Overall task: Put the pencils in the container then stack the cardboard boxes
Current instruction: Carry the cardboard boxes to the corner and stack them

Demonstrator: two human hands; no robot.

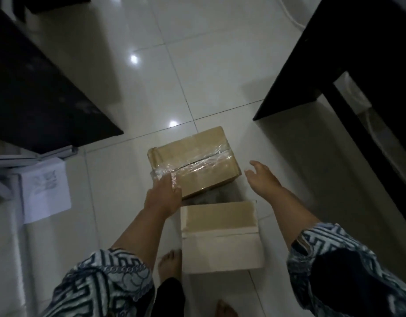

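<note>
Nearest the feet lies the pale box (222,243) on the floor, and beyond it the taped brown box (197,161), gripped at its near-left corner by the left hand (163,197) while the right hand (262,177) hovers spread and empty beside it, should be clasped on both sides and lowered squarely.

Taped cardboard box (197,161): brown, flaps shut, clear shiny tape along the centre seam and over its left end. Sat skewed, raised over the far end of the open box, covering part of its opening. Open cardboard box (221,239): pale, on the tiled floor, near flap standing up, dark interior showing between the two. No pencils or container made out.
</note>
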